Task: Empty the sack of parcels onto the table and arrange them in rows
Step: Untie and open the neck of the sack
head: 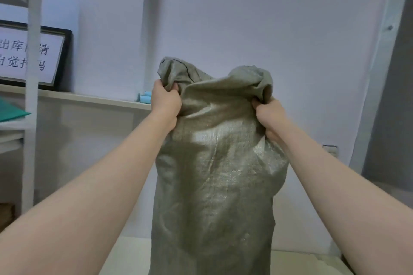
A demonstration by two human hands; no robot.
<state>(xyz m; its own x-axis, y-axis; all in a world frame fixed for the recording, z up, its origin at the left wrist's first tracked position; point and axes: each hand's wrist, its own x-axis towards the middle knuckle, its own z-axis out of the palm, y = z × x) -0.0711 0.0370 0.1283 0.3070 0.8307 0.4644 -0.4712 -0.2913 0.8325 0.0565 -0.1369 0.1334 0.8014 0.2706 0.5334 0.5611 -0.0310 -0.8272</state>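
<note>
Big grey-green woven sack (214, 174) hangs tall, long side up-down, low end down at pale table (129, 257). Left hand (166, 101) squeezes one top corner, right hand (269, 116) squeezes other, both equally high above table. Parcels hidden. Next, probably: lift, shake.

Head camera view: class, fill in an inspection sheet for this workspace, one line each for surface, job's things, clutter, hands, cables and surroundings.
Surface: pale table, only strips visible either side of the sack.
Job's things: grey-green woven sack held up by its bunched top, its base out of frame; no parcels visible.
Clutter: nothing seen.
Hands: left hand grips the sack's top left corner; right hand grips its top right corner.
Cables: nothing seen.
Surroundings: white wall; ledge carrying a framed sign and blue rolls.
</note>
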